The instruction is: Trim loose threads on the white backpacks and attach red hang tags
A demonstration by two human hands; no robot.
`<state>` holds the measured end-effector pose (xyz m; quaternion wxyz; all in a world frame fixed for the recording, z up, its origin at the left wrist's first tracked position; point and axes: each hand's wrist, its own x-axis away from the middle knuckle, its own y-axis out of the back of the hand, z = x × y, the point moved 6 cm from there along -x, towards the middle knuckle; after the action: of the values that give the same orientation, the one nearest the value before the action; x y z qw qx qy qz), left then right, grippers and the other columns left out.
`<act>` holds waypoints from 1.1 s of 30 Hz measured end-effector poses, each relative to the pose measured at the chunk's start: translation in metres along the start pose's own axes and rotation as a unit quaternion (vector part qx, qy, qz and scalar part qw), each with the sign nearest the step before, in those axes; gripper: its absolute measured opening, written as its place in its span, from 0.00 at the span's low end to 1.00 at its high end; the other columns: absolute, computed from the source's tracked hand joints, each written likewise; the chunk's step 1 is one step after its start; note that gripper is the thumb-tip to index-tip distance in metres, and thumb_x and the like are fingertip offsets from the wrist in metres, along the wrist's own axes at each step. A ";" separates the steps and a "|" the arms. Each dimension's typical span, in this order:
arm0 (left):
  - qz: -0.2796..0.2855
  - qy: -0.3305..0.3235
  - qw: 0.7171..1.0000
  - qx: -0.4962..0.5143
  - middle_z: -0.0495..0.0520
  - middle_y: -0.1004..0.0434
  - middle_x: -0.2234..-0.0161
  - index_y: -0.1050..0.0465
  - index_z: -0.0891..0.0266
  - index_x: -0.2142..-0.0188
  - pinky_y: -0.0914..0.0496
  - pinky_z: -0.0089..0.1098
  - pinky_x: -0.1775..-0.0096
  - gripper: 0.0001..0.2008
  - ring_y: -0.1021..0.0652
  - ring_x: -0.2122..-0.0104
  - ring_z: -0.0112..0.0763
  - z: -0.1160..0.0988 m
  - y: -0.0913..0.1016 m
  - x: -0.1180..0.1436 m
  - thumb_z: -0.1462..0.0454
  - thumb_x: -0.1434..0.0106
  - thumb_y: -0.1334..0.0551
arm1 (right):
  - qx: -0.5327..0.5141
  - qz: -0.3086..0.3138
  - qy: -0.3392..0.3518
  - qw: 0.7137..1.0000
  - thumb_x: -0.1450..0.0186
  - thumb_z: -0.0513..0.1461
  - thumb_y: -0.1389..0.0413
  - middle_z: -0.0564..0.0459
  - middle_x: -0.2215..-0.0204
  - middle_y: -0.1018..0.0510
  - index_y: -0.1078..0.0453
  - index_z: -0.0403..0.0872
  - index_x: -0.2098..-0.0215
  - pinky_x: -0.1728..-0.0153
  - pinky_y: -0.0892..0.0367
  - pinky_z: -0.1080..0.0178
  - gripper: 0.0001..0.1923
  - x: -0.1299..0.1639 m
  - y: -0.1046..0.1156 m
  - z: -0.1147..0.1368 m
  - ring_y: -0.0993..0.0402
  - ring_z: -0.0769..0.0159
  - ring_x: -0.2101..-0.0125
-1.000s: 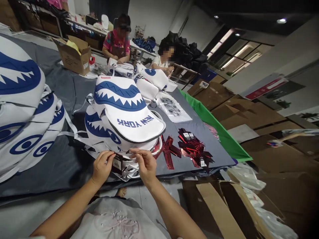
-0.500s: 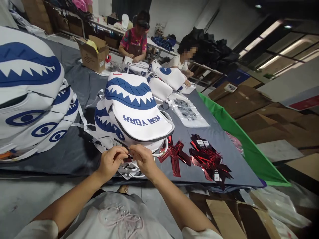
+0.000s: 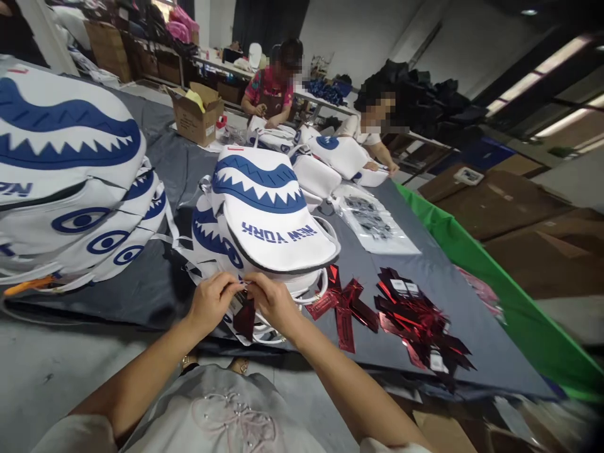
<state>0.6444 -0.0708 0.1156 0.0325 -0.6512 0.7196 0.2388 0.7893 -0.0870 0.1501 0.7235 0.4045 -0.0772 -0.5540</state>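
My left hand (image 3: 216, 302) and my right hand (image 3: 271, 304) meet fingertip to fingertip at the front of a white and blue backpack (image 3: 278, 242) with a toothed mouth and NEW YORK lettering. Both pinch what looks like the thin string of a hang tag, mostly hidden by the fingers. Below them hangs a dark red hang tag (image 3: 244, 321). The backpack lies on other similar bags, its white straps at the right side. To the right, shiny red hang tags (image 3: 346, 308) are fanned out on the grey-covered table (image 3: 387, 371).
More backpacks (image 3: 70, 135) are stacked at the left. A larger pile of red tags (image 3: 419, 321) and a clear plastic bag (image 3: 375, 220) lie right. Two co-workers (image 3: 271, 94) handle bags across the table, near an open carton (image 3: 195, 116). Green cloth (image 3: 453, 239) borders the right edge.
The view has shifted, so the table and bags sit a little lower and further right. My hands stay pinched together; the red tag beneath them shows more fully.
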 end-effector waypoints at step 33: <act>0.056 -0.082 0.995 0.032 0.50 0.21 0.70 0.23 0.62 0.64 0.31 0.26 0.65 0.09 0.23 0.69 0.26 -0.006 0.003 0.003 0.66 0.33 0.43 | 0.232 0.120 0.053 0.964 0.29 0.34 0.53 0.52 0.72 0.25 0.27 0.46 0.56 0.72 0.42 0.68 0.13 0.000 0.005 0.016 0.30 0.68 0.72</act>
<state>0.6424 -0.0760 0.1207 0.0989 -0.5868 0.7572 0.2694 0.7839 -0.0949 0.1644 0.6743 0.5776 -0.2130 -0.4078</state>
